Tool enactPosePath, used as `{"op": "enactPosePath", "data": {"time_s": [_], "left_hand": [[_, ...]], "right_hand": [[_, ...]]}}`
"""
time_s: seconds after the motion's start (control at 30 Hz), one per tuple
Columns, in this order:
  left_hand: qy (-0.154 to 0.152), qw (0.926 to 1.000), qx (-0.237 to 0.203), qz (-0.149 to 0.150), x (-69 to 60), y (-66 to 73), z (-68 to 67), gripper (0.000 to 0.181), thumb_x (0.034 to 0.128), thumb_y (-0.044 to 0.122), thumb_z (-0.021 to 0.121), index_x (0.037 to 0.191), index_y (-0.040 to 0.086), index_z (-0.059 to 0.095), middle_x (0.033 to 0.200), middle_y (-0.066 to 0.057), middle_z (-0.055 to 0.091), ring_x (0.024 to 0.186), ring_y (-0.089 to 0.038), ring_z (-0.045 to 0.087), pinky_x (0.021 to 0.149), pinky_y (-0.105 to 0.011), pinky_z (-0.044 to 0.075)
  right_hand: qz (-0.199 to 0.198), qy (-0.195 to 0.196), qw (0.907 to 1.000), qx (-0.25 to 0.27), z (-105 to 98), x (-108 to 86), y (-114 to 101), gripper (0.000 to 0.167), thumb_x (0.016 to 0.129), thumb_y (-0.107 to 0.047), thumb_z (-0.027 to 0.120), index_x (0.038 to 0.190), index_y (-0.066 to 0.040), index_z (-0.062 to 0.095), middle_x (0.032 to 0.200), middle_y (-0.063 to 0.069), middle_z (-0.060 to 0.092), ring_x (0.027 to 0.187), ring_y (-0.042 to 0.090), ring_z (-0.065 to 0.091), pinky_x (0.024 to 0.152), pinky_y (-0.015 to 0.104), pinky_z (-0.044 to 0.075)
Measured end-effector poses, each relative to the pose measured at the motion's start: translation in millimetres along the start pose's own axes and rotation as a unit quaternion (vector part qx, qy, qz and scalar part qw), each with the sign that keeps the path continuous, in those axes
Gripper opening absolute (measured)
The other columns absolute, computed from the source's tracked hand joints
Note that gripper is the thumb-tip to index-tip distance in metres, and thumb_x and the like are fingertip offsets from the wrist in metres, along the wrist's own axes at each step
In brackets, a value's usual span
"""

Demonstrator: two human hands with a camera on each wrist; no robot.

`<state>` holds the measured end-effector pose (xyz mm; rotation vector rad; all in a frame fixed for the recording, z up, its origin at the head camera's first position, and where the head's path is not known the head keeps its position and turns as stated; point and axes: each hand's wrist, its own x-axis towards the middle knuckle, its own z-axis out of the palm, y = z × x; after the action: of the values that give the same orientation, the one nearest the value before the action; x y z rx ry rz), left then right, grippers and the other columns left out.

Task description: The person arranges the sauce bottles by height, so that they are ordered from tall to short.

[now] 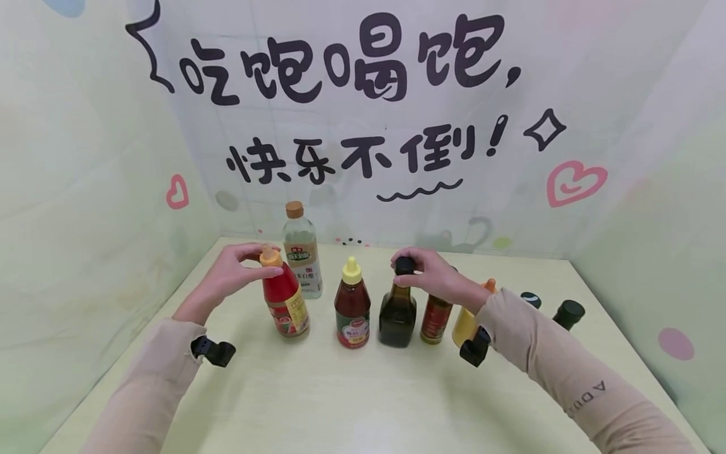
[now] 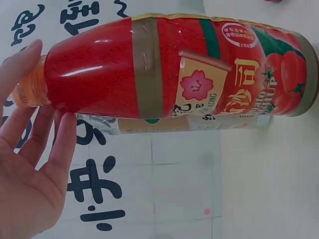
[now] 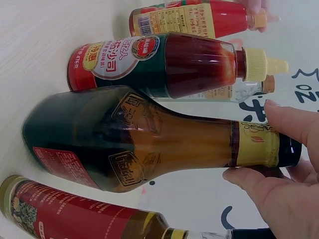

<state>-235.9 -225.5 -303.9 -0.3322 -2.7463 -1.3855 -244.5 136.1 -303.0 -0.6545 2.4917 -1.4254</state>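
My left hand (image 1: 235, 270) grips the orange cap of a red ketchup bottle (image 1: 283, 297), thumb on one side and fingers on the other. In the head view that bottle's top leans to the left. The left wrist view shows the ketchup bottle's label (image 2: 244, 74) with printed tomatoes. By the neck and black cap, my right hand (image 1: 435, 275) holds a dark glass sauce bottle (image 1: 398, 315); the right wrist view shows its yellow neck band (image 3: 256, 144). Between the hands stands a squeeze bottle of red-brown sauce (image 1: 352, 312) with a yellow nozzle cap.
A clear vinegar bottle (image 1: 302, 252) stands behind the ketchup. Right of the dark bottle are a red-labelled bottle (image 1: 436, 318) and a yellow bottle (image 1: 464, 326). Farther right, a green-capped bottle (image 1: 569, 313) is partly behind the right sleeve (image 1: 544, 347). Printed curtain walls surround the table (image 1: 340, 403).
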Motion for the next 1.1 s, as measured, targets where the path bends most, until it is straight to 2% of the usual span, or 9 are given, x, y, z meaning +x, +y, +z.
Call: {"op": "enactPosePath", "data": {"time_s": [0.23,0.47,0.8,1.1], "left_hand": [[-0.007,0.9999,0.000,-0.008,4.0,3.9,2.6,0.060,0.0725,0.043,0.069,0.120,0.009,0.055,0.111,-0.011,0.053,0.100,-0.026,0.044,0.071,-0.033,0.048],[-0.006,1.0000,0.003,-0.002,9.4,11.7,3.8,0.057,0.0728,0.041,0.070,0.117,0.008,0.057,0.108,-0.011,0.055,0.101,-0.026,0.045,0.071,-0.034,0.047],[-0.008,1.0000,-0.001,0.003,19.2,25.2,5.6,0.056,0.0717,0.041,0.071,0.116,0.009,0.058,0.108,-0.010,0.055,0.101,-0.026,0.045,0.071,-0.034,0.045],[-0.013,0.9998,-0.016,0.005,33.3,27.2,17.9,0.056,0.0703,0.038,0.073,0.115,0.008,0.059,0.106,-0.009,0.058,0.098,-0.025,0.047,0.072,-0.037,0.046]], "right_hand": [[0.001,-0.009,0.9999,-0.008,-4.3,-1.2,-4.1,0.037,0.080,-0.013,0.065,0.115,-0.007,0.053,0.120,0.014,0.046,0.100,0.027,0.054,0.080,0.037,0.047],[0.009,-0.008,0.9999,-0.003,-6.9,-1.8,-7.9,0.035,0.080,-0.011,0.065,0.114,-0.005,0.055,0.121,0.015,0.045,0.102,0.029,0.054,0.079,0.037,0.047],[0.004,-0.012,0.9994,-0.032,-7.2,1.8,-8.6,0.030,0.078,-0.007,0.065,0.107,-0.005,0.057,0.106,0.013,0.055,0.088,0.022,0.055,0.075,0.034,0.048],[0.001,-0.020,0.9995,-0.024,-7.8,3.4,-7.7,0.028,0.078,-0.005,0.065,0.105,-0.003,0.058,0.102,0.017,0.058,0.085,0.021,0.055,0.073,0.033,0.048]]}}
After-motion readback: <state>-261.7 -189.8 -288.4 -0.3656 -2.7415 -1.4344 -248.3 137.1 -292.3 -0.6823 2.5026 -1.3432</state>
